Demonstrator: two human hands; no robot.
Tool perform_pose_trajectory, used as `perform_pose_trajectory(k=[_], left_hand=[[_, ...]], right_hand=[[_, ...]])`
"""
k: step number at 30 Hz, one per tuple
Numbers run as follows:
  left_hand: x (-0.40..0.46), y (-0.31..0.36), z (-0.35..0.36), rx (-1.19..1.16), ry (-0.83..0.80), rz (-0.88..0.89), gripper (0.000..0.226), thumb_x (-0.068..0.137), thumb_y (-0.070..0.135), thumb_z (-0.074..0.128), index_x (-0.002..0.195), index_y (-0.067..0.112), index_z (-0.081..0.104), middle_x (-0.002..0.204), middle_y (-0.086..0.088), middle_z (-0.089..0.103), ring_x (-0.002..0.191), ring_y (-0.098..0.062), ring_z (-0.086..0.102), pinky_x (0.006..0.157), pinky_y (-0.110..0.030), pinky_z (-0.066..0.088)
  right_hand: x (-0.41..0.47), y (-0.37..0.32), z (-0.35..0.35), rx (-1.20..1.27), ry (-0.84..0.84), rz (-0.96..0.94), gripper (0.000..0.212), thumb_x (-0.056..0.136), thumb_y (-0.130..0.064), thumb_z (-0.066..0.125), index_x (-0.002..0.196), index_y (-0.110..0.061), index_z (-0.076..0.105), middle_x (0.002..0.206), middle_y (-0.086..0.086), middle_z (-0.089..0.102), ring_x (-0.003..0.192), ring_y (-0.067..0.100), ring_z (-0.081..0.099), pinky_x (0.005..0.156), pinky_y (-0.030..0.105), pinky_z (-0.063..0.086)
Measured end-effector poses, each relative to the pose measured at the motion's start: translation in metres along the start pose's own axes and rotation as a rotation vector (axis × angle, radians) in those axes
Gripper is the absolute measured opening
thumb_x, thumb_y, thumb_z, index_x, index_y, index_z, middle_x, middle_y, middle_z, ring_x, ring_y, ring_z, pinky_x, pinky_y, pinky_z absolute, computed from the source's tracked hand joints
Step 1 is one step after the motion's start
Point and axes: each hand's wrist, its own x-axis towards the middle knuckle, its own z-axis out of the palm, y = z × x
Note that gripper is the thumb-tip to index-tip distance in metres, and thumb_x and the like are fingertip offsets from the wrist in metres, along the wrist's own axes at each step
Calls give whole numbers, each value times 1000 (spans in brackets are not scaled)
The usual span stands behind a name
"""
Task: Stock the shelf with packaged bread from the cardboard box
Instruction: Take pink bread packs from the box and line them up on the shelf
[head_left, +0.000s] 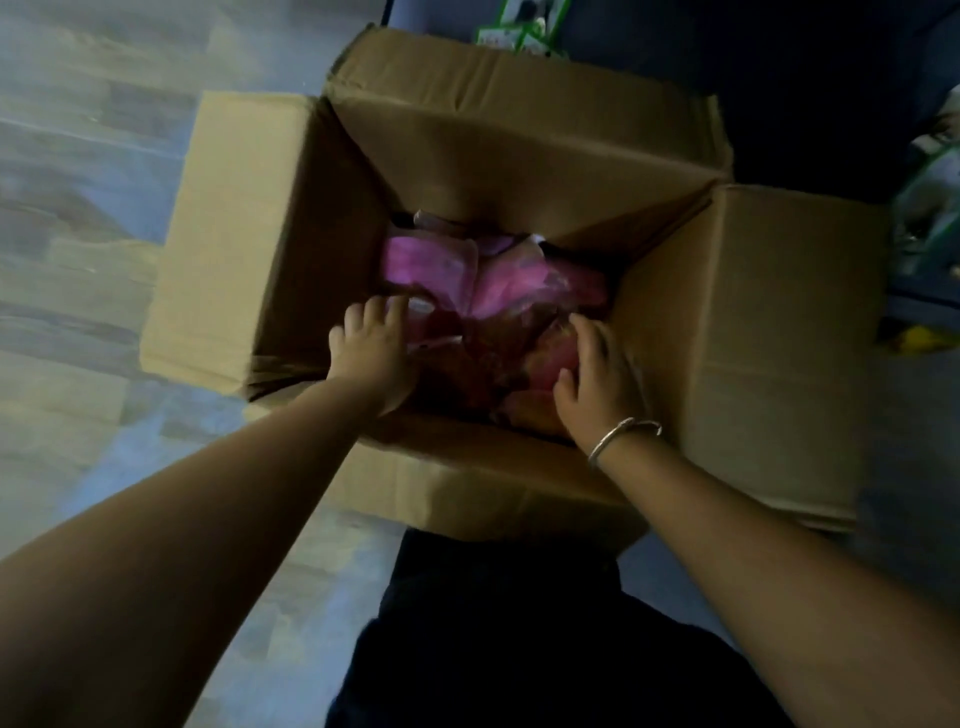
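An open cardboard box (519, 156) stands on the floor in front of me, all flaps folded out. Inside lie several bread packages in pink and red wrappers (483, 280), dim in the shadow. Both my hands reach down into the box. My left hand (371, 348) lies on the packages at the left side, fingers spread and fairly straight. My right hand (597, 374), with a metal bangle on the wrist, curls its fingers and thumb round a pinkish package (550, 358) at the right side. No shelf level shows clearly.
The box sits on a grey wood-pattern floor (93, 260). Beyond the box stands a dark shelf base (805, 104) with green-and-white packaged goods (519, 26) above and more at the right edge (930, 208). My dark-clothed legs (519, 649) fill the bottom middle.
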Motion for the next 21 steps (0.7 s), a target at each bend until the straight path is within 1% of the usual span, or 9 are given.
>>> perform_pose_trajectory(k=[3, 5, 7, 8, 10, 12, 15, 19, 21], left_hand=[[38, -2, 22, 12, -110, -8, 70, 92, 32, 50, 149, 16, 12, 152, -12, 23, 138, -34, 24, 109, -46, 27], [58, 0, 35, -59, -197, 87, 61, 95, 29, 49, 148, 18, 21, 151, -8, 29, 137, -31, 31, 106, -30, 36], [70, 10, 44, -166, -231, 170, 49, 97, 23, 48, 142, 9, 37, 141, -1, 42, 131, -28, 42, 78, -9, 48], [76, 16, 47, -253, -220, 191, 44, 97, 20, 48, 138, 5, 42, 140, -6, 47, 129, -29, 45, 69, -9, 49], [85, 23, 54, -309, -265, 201, 39, 96, 18, 48, 133, 4, 49, 138, -13, 50, 128, -29, 47, 75, -14, 43], [93, 21, 60, -404, -260, 182, 33, 96, 19, 48, 124, 5, 58, 130, -15, 57, 121, -29, 52, 72, -9, 37], [99, 14, 61, -450, -254, 170, 24, 93, 19, 53, 109, 9, 67, 116, -13, 65, 109, -27, 59, 83, -20, 38], [87, 13, 49, -519, -269, 32, 29, 93, 11, 51, 119, 4, 61, 122, -13, 61, 115, -30, 57, 79, -14, 48], [75, 11, 38, -461, -244, 17, 31, 93, 12, 50, 122, 2, 59, 126, -17, 59, 116, -33, 56, 92, -27, 50]], right_hand=[[31, 2, 32, -20, -69, -59, 59, 88, -12, 50, 143, -10, 31, 145, 13, 36, 133, 31, 33, 108, 37, 28], [49, 4, 53, -67, -223, -83, 58, 89, -14, 49, 143, -11, 28, 143, 13, 37, 132, 29, 34, 109, 35, 28], [64, 4, 69, -77, -350, -77, 57, 89, -12, 50, 142, -11, 28, 140, 13, 39, 130, 30, 37, 108, 35, 34], [70, 5, 75, -75, -389, -64, 56, 88, -13, 51, 141, -11, 30, 139, 13, 40, 129, 31, 40, 107, 37, 36], [79, 8, 84, -55, -460, -26, 53, 88, -15, 53, 137, -11, 33, 136, 15, 45, 125, 32, 46, 103, 38, 41], [80, 15, 90, -23, -532, 18, 47, 88, -17, 55, 132, -11, 40, 131, 15, 51, 119, 31, 51, 99, 36, 44], [78, 27, 92, 65, -554, 116, 36, 88, -17, 56, 123, -13, 51, 125, 11, 57, 112, 26, 56, 93, 26, 45], [67, 28, 73, 201, -514, 233, 39, 86, -17, 59, 124, -18, 54, 126, 8, 57, 115, 26, 54, 87, 19, 38], [59, 24, 61, 238, -499, 253, 42, 85, -18, 62, 127, -20, 54, 127, 7, 58, 115, 25, 55, 85, 18, 37]])
